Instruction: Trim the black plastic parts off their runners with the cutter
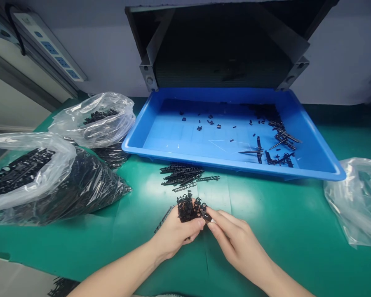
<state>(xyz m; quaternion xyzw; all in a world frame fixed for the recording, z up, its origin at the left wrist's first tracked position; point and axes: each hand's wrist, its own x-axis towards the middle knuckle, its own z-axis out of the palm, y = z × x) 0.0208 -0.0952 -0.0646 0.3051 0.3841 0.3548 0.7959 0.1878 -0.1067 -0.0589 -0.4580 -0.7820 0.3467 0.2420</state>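
My left hand (174, 233) grips a tangled cluster of black moulded plastic parts (187, 208), with a strip of the same parts running out below it. My right hand (235, 243) pinches a small black piece (205, 215) at the cluster's edge between thumb and fingers. The hands nearly touch. Just beyond them, a loose heap of black plastic runner strips (181, 175) lies on the green mat (275, 231). A blue plastic tray (231, 162) holds scattered small black pieces and several longer runners, well beyond my hands.
Two clear plastic bags of black parts (95, 119) sit at the left, and a mostly see-through bag (355, 202) lies at the right. A dark hinged hood (222, 45) rises behind the tray. A power strip (46, 45) is mounted at the upper left.
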